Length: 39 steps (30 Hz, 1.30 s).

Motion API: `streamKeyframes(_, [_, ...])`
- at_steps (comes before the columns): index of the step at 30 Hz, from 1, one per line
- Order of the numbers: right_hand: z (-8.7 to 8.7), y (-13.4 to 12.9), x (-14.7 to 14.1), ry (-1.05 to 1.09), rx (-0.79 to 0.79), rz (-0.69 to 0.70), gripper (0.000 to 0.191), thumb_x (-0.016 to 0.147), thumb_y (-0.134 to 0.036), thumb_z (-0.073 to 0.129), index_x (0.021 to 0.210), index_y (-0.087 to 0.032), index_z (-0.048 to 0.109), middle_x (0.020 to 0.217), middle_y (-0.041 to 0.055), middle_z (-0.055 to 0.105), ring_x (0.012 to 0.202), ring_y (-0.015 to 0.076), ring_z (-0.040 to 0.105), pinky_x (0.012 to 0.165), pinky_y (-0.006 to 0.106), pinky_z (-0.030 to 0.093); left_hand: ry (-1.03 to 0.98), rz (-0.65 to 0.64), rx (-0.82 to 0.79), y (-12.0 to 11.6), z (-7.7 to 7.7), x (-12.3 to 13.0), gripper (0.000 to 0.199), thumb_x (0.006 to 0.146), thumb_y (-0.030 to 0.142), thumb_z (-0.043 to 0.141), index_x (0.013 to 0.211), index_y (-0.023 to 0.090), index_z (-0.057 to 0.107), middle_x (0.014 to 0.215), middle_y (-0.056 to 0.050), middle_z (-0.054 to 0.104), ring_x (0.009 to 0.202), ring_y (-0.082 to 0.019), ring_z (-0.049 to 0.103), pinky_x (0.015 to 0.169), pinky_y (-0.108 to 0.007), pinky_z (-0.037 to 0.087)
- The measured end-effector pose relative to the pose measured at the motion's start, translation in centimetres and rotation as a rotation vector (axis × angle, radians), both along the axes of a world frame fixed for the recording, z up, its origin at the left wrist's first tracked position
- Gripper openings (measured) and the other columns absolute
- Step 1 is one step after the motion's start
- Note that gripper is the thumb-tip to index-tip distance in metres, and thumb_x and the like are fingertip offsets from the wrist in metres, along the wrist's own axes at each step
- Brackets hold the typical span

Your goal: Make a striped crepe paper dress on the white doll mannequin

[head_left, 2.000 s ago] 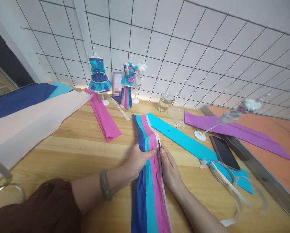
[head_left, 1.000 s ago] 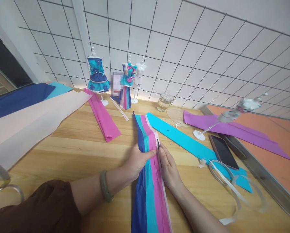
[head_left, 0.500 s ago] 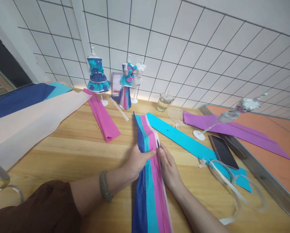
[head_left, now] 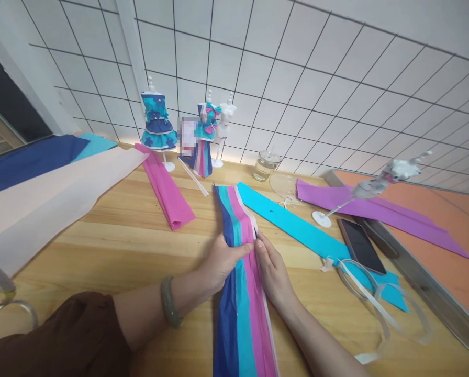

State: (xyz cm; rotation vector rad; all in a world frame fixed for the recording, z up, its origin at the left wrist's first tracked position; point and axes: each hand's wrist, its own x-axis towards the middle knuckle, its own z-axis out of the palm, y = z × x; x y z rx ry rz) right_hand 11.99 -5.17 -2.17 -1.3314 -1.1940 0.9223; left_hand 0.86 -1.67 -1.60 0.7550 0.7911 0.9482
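A long striped strip (head_left: 244, 303) in dark blue, turquoise, pink and white lies lengthwise on the wooden table, its near end running out of view. My left hand (head_left: 222, 262) grips it from the left, thumb pressed on the pink stripe and the other fingers hidden underneath. At the strip's white right edge, my right hand (head_left: 271, 264) pinches with thumb and fingers; a small dark tip shows just above the fingertips. The two hands are close together, on either side of the pink stripe.
A turquoise strip (head_left: 297, 222), phone (head_left: 362, 246), white ribbon loops (head_left: 370, 296) and tilted mannequin (head_left: 391, 175) stand right. Behind are a glass (head_left: 266, 165) and dressed mannequins (head_left: 158, 123). Pink paper (head_left: 166, 191) and pale sheets (head_left: 57, 199) lie left.
The far end of the striped strip has shifted very slightly. Both hands keep nearly the same place and grip.
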Motion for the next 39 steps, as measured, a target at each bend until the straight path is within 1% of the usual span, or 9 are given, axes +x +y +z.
streamKeyframes(5, [-0.1, 0.0, 0.2, -0.039, 0.013, 0.009, 0.046, 0.091, -0.045, 0.042, 0.13, -0.021, 0.052, 0.133, 0.0063, 0.054, 0.124, 0.0238, 0.047, 0.108, 0.043, 0.031, -0.139, -0.047, -0.161, 0.6, 0.5, -0.2, 0.034, 0.073, 0.031, 0.066, 0.101, 0.012, 0.066, 0.094, -0.01, 0.072, 0.082, -0.022, 0.067, 0.079, -0.033, 0.052])
streamKeyframes(10, [0.2, -0.1, 0.0, -0.057, 0.008, 0.04, 0.045, 0.089, -0.047, 0.044, 0.124, -0.021, 0.058, 0.124, 0.0071, 0.061, 0.121, 0.0251, 0.049, 0.102, 0.041, 0.037, -0.306, -0.105, -0.359, 2.4, 1.2, -1.0, 0.046, 0.078, 0.047, 0.057, 0.106, 0.011, 0.065, 0.086, -0.009, 0.072, 0.076, -0.02, 0.067, 0.078, -0.031, 0.052])
streamKeyframes(12, [0.4, -0.3, -0.2, -0.043, -0.014, 0.06, 0.046, 0.088, -0.048, 0.045, 0.123, -0.021, 0.058, 0.104, 0.0077, 0.068, 0.105, 0.0248, 0.059, 0.089, 0.038, 0.047, -0.362, -0.169, -0.335, 3.3, 1.2, -1.6, 0.047, 0.08, 0.047, 0.056, 0.108, 0.01, 0.064, 0.083, -0.008, 0.072, 0.071, -0.018, 0.066, 0.075, -0.029, 0.052])
streamKeyframes(14, [0.5, -0.5, -0.4, 0.012, -0.092, 0.097, 0.051, 0.089, -0.05, 0.044, 0.128, -0.02, 0.053, 0.067, 0.0027, 0.064, 0.065, 0.0191, 0.061, 0.059, 0.03, 0.051, -0.342, -0.216, -0.355, 4.0, 1.2, -2.0, 0.044, 0.08, 0.044, 0.056, 0.106, 0.01, 0.065, 0.077, -0.007, 0.071, 0.064, -0.017, 0.065, 0.07, -0.028, 0.052])
streamKeyframes(15, [0.5, -0.6, -0.5, 0.05, -0.137, 0.121, 0.054, 0.089, -0.05, 0.042, 0.132, -0.019, 0.049, 0.051, -0.0024, 0.054, 0.047, 0.0149, 0.051, 0.045, 0.025, 0.044, -0.316, -0.236, -0.365, 4.2, 1.1, -2.2, 0.041, 0.08, 0.041, 0.057, 0.104, 0.011, 0.066, 0.075, -0.007, 0.071, 0.062, -0.017, 0.065, 0.068, -0.028, 0.052])
streamKeyframes(17, [0.6, -0.8, -0.7, 0.112, -0.197, 0.164, 0.059, 0.09, -0.051, 0.04, 0.137, -0.016, 0.041, 0.04, -0.0098, 0.032, 0.032, 0.009, 0.027, 0.033, 0.02, 0.026, -0.236, -0.261, -0.388, 4.5, 0.9, -2.4, 0.033, 0.078, 0.035, 0.06, 0.098, 0.01, 0.067, 0.071, -0.007, 0.071, 0.059, -0.017, 0.064, 0.064, -0.028, 0.052])
streamKeyframes(19, [0.7, -0.8, -0.8, 0.141, -0.204, 0.178, 0.063, 0.089, -0.052, 0.042, 0.138, -0.013, 0.039, 0.041, -0.0118, 0.025, 0.033, 0.0067, 0.017, 0.032, 0.019, 0.017, -0.161, -0.243, -0.371, 4.6, 0.8, -2.4, 0.026, 0.073, 0.027, 0.065, 0.093, 0.011, 0.067, 0.069, -0.007, 0.07, 0.057, -0.018, 0.064, 0.063, -0.029, 0.052])
streamKeyframes(28, [1.3, -0.7, -1.1, 0.175, -0.235, 0.118, 0.072, 0.079, -0.058, 0.051, 0.133, -0.011, 0.046, 0.04, -0.0102, 0.025, 0.033, 0.0073, 0.018, 0.031, 0.021, 0.015, -0.082, -0.031, -0.173, 3.9, 1.0, -2.1, 0.027, 0.064, 0.017, 0.072, 0.091, 0.013, 0.068, 0.069, -0.006, 0.071, 0.057, -0.017, 0.065, 0.062, -0.029, 0.053])
streamKeyframes(39, [1.3, -1.0, -1.1, 0.178, -0.264, 0.081, 0.077, 0.08, -0.06, 0.049, 0.139, -0.011, 0.036, 0.042, -0.0108, 0.027, 0.035, 0.0081, 0.022, 0.034, 0.021, 0.019, -0.133, -0.029, -0.111, 3.5, 1.2, -2.0, 0.03, 0.064, 0.015, 0.071, 0.094, 0.014, 0.068, 0.078, -0.006, 0.072, 0.065, -0.017, 0.066, 0.069, -0.029, 0.054])
